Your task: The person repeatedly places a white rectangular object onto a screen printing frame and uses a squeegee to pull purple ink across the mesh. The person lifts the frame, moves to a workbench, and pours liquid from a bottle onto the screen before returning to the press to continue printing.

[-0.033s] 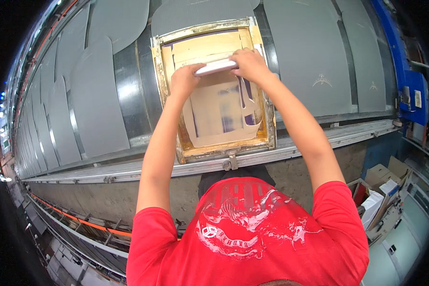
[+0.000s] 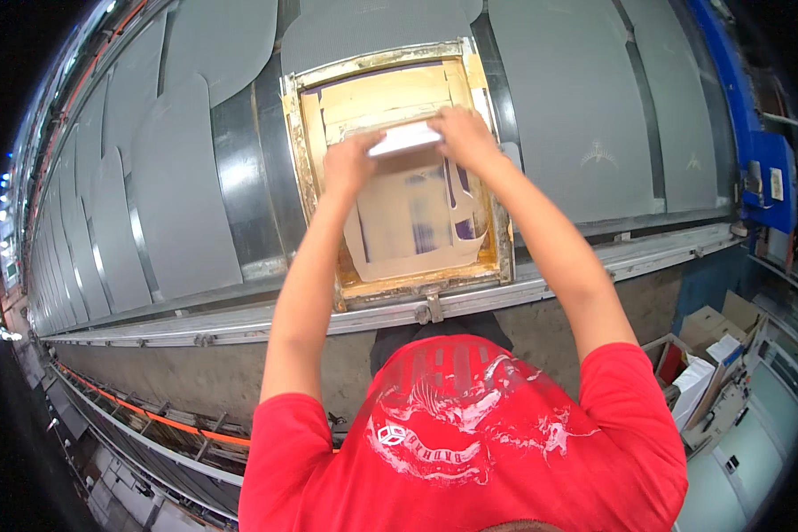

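Observation:
With both hands I grip a squeegee (image 2: pixel 405 139) with a pale, whitish handle, held across the inside of a screen-printing frame (image 2: pixel 303 142). My left hand (image 2: pixel 352 164) is closed round its left end, and my right hand (image 2: pixel 467 139) round the right end; both are a little blurred. The frame's worn, yellow-stained border surrounds the mesh (image 2: pixel 386 217), where beige ink and dark purple patches show on the near side of the squeegee. Its lower edge is hidden, so I cannot tell how it meets the mesh.
Grey fabric pieces (image 2: pixel 182 186) lie in rows along the long dark table, some on the right (image 2: pixel 576 115) bearing a small pale print. A metal rail (image 2: pixel 594 270) with a clamp (image 2: pixel 430 307) runs along the near edge. Cardboard boxes (image 2: pixel 708 330) stand at the lower right.
Both hands and the squeegee have come slightly nearer to me over the mesh. The frame and grey pieces look the same.

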A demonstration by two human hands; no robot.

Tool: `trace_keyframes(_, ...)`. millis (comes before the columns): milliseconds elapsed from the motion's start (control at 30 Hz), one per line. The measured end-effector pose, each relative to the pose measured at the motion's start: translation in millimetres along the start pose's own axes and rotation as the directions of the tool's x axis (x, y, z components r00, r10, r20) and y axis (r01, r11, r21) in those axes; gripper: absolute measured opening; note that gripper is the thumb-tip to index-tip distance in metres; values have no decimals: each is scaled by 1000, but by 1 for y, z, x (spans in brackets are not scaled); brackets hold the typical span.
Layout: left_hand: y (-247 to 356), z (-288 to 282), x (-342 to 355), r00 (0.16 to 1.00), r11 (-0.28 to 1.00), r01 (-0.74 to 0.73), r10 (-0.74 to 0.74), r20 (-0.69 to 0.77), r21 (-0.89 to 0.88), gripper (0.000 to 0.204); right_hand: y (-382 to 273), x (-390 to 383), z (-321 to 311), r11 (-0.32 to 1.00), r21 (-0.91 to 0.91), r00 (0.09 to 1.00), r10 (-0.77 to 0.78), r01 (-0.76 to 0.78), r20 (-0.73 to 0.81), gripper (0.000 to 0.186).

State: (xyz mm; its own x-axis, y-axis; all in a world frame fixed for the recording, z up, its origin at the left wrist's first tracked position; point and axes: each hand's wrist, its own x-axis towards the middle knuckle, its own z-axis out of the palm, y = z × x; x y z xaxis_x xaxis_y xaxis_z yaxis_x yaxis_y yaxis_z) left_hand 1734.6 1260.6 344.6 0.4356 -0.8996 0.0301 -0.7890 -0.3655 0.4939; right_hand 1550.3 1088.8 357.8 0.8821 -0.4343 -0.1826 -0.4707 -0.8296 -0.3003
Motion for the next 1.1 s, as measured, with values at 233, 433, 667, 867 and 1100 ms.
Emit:
trace_keyframes(233, 28, 11, -130, 993, 987, -120, 119, 24, 107, 45, -52, -132, 39, 987, 162, 996, -7, 21, -84, 46)
trace_keyframes(433, 22, -12, -84, 979, 998, 55, -58, 196, 20, 50, -39, -90, 5, 995, 72, 989, -62, 72, -132, 43)
trace_keyframes(667, 3, -12, 18, 998, 999, 15, -17, 58, 36, 43, -1, 7, 1, 995, 96, 980, 16, 3, -197, 41)
trace_keyframes(867, 20, 9, -68, 993, 998, 22, -28, 115, 53, 47, -25, -84, 33, 977, 213, 991, 49, -22, -125, 49)
trace_keyframes(1100, 43, 14, -171, 995, 999, -41, 40, 92, 13, 46, -35, -163, 34, 868, 497, 998, 27, 8, -62, 45)
